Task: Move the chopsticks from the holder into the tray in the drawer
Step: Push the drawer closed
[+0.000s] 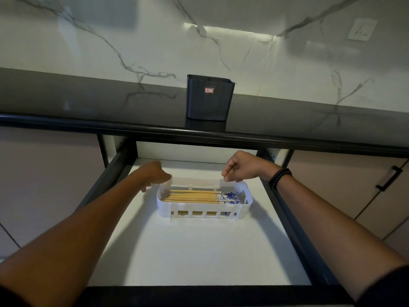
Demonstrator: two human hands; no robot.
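Several wooden chopsticks (194, 196) with blue-and-white patterned ends lie flat in a white slotted tray (168, 207) inside the open drawer (199, 251). The dark square holder (209, 100) stands on the countertop above, and no chopsticks show over its rim. My left hand (156, 175) rests at the tray's back left corner, fingers curled on the rim. Over the back right rim hovers my right hand (240, 167), fingers curled loosely, with nothing visible in it.
The dark countertop (88, 100) has a rounded front edge overhanging the drawer. Black drawer rails run along both sides. A cabinet door with a black handle (388, 178) is at right. A marble backsplash with a wall socket (361, 29) rises behind.
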